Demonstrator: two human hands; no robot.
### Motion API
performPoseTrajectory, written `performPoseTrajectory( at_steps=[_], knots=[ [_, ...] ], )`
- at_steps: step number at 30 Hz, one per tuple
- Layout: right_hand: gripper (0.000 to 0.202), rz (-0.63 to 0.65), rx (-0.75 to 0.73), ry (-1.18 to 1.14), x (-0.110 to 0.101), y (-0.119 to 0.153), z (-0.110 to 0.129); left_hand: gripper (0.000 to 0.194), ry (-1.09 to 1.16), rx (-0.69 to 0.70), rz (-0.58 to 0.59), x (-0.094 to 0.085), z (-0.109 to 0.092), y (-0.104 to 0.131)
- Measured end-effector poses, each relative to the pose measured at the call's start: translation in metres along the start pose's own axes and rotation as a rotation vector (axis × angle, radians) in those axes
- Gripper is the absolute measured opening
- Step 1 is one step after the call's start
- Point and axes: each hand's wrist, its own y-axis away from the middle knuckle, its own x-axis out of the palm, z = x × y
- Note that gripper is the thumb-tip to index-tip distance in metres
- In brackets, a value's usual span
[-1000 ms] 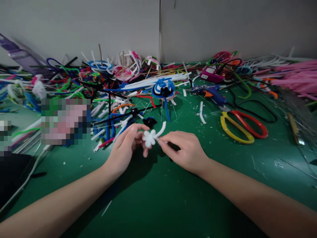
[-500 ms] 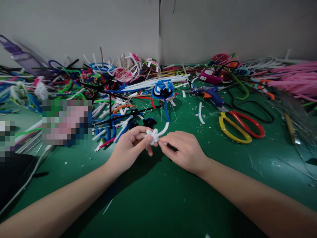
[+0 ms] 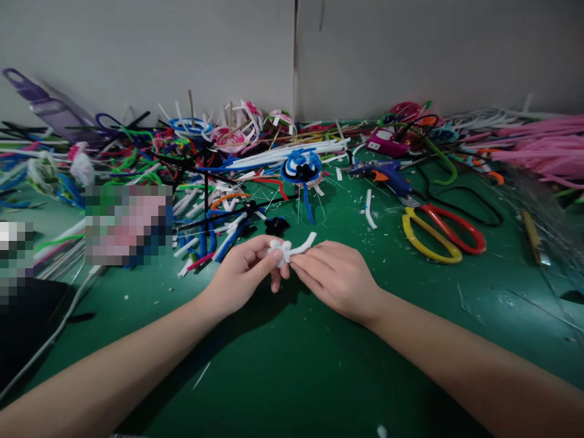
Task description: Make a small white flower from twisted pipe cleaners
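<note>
Shaping of the white flower (image 3: 283, 248) seems in hand; a steady pinch while its loose end (image 3: 305, 244) is worked seems called for. Above the green table (image 3: 292, 371), the flower is pinched by the left hand (image 3: 241, 267); its edge is met by the right hand (image 3: 340, 277), fingers closed narrowly, apparently on its base.

A grey wall (image 3: 150, 48) backs the green tabletop (image 3: 292, 371).

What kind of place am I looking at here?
Probably a craft worktable: the green tabletop carries heaps of colored fuzzy stems, such as the pink bundle, plus a blue glue gun and red-and-yellow scissors.
</note>
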Motion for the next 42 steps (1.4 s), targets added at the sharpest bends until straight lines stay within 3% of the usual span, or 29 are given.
performPoseTrajectory(
  at_steps=[5,8,11,14,24,29,42],
  knots=[
    [0.013,-0.139,0.165,-0.2,-0.005,-0.002,0.0,0.014,0.041,0.008,-0.034,0.0,0.002,0.0],
    [0.021,-0.247,0.133,-0.185,-0.008,-0.001,-0.002,0.013,0.102,0.004,-0.073,-0.002,0.006,-0.002],
    [0.03,-0.224,0.026,-0.139,-0.007,0.0,-0.006,0.012,0.185,-0.002,-0.086,-0.004,0.008,-0.003],
    [0.026,-0.149,-0.016,-0.171,-0.006,-0.001,-0.008,0.013,0.211,-0.019,-0.04,-0.005,0.009,-0.002],
    [0.01,-0.185,0.044,-0.25,-0.003,0.0,-0.011,0.014,0.405,-0.059,0.127,0.0,0.007,0.0],
    [0.007,-0.159,0.053,-0.274,-0.002,0.001,-0.012,0.012,0.435,-0.067,0.12,0.001,0.007,0.0],
    [0.009,-0.133,-0.136,0.087,-0.009,-0.002,-0.005,0.02,0.434,-0.071,0.197,-0.001,0.009,0.0]
  ],
)
